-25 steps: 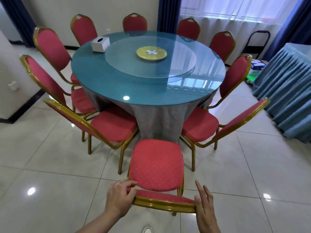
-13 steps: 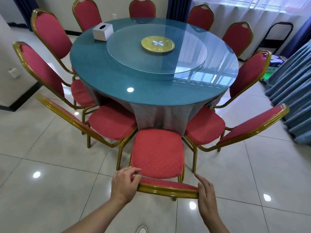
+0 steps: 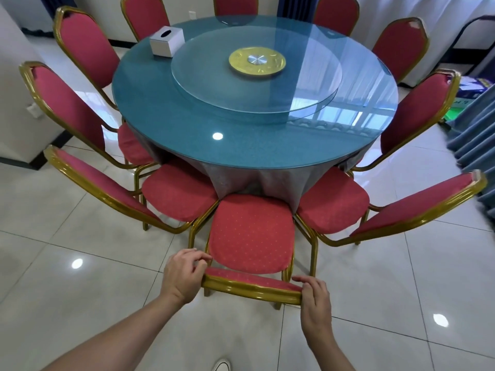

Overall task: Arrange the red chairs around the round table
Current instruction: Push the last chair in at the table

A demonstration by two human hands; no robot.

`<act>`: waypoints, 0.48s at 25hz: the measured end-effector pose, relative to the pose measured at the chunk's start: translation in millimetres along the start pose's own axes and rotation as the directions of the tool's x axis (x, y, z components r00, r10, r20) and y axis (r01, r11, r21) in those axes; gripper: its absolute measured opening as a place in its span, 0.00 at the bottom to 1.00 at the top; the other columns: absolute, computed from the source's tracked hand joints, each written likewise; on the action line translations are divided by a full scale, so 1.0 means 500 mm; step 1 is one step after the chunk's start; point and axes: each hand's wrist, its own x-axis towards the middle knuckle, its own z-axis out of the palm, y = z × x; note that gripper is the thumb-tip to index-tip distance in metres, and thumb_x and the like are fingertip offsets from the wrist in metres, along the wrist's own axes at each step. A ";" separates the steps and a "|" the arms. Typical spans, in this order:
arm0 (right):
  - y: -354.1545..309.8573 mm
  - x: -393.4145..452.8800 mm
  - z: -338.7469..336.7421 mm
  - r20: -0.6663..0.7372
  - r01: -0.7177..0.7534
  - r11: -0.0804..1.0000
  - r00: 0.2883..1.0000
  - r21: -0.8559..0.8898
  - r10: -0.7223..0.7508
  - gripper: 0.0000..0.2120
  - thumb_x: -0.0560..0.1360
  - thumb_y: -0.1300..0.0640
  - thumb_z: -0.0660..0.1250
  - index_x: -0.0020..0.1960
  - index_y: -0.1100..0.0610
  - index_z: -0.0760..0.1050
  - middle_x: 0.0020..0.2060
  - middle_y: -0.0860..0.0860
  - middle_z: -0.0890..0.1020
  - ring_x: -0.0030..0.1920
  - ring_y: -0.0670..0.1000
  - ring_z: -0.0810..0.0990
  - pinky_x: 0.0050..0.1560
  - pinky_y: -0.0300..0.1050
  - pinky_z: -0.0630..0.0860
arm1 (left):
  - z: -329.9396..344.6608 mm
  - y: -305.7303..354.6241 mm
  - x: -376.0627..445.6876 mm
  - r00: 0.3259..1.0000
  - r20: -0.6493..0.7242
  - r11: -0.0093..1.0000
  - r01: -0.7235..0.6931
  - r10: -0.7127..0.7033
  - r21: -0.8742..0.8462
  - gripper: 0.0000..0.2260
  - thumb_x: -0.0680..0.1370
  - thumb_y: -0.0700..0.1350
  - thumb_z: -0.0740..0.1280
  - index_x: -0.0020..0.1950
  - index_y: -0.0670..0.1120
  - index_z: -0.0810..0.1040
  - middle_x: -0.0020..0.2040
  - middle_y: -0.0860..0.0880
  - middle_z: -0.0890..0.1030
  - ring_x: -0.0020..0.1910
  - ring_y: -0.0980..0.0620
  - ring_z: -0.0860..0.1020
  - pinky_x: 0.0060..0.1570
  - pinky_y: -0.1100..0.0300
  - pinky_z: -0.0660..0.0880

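Note:
A red chair (image 3: 250,234) with a gold frame stands right before me, its seat front under the grey cloth of the round table (image 3: 187,124). My left hand (image 3: 183,277) grips the left end of its backrest top. My right hand (image 3: 316,298) holds the right end, fingers curled over the gold rail. Several more red chairs ring the table, with one (image 3: 176,198) close on the left and another (image 3: 332,200) close on the right of mine.
On the table sit a glass turntable (image 3: 257,76) with a gold hub and a white tissue box (image 3: 167,41). Blue draped fabric (image 3: 479,135) hangs at the right, a white wall (image 3: 16,103) at the left. Glossy floor tiles lie around me.
The chair has slid forward toward the table, its seat now reaching the tablecloth. My right hand went from open fingers beside the backrest to gripping it. I have stepped closer.

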 end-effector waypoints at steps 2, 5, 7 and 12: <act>0.002 0.003 0.003 -0.022 0.006 1.000 1.000 -0.021 -0.006 0.17 0.85 0.58 0.54 0.52 0.49 0.82 0.52 0.47 0.75 0.56 0.48 0.75 0.44 0.37 0.76 | 0.005 0.000 -0.002 1.000 -0.028 1.000 -0.005 0.005 -0.011 0.21 0.75 0.57 0.50 0.46 0.57 0.83 0.42 0.62 0.80 0.49 0.57 0.77 0.52 0.51 0.75; 0.005 0.002 0.007 -0.047 0.025 0.998 0.999 -0.055 -0.027 0.17 0.85 0.58 0.55 0.51 0.47 0.82 0.52 0.44 0.76 0.57 0.46 0.74 0.53 0.46 0.74 | 0.009 -0.003 -0.005 0.997 -0.075 0.999 -0.032 0.030 -0.014 0.22 0.75 0.56 0.50 0.46 0.55 0.84 0.42 0.60 0.82 0.48 0.56 0.78 0.49 0.53 0.74; 0.015 0.001 0.007 -0.072 0.046 0.997 0.996 -0.064 -0.051 0.17 0.85 0.56 0.55 0.49 0.45 0.81 0.51 0.42 0.76 0.57 0.44 0.74 0.51 0.43 0.72 | 0.017 -0.008 -0.006 0.993 -0.108 0.999 -0.047 0.045 -0.013 0.23 0.75 0.55 0.50 0.47 0.53 0.85 0.44 0.58 0.83 0.51 0.56 0.78 0.51 0.53 0.73; 0.011 0.037 -0.001 -0.103 0.096 0.995 0.990 -0.036 -0.099 0.19 0.77 0.50 0.52 0.42 0.46 0.81 0.48 0.39 0.76 0.52 0.44 0.77 0.49 0.43 0.74 | 0.038 -0.005 0.017 0.978 -0.201 0.997 -0.063 0.054 -0.038 0.23 0.75 0.52 0.50 0.48 0.52 0.86 0.47 0.56 0.84 0.53 0.54 0.78 0.50 0.54 0.75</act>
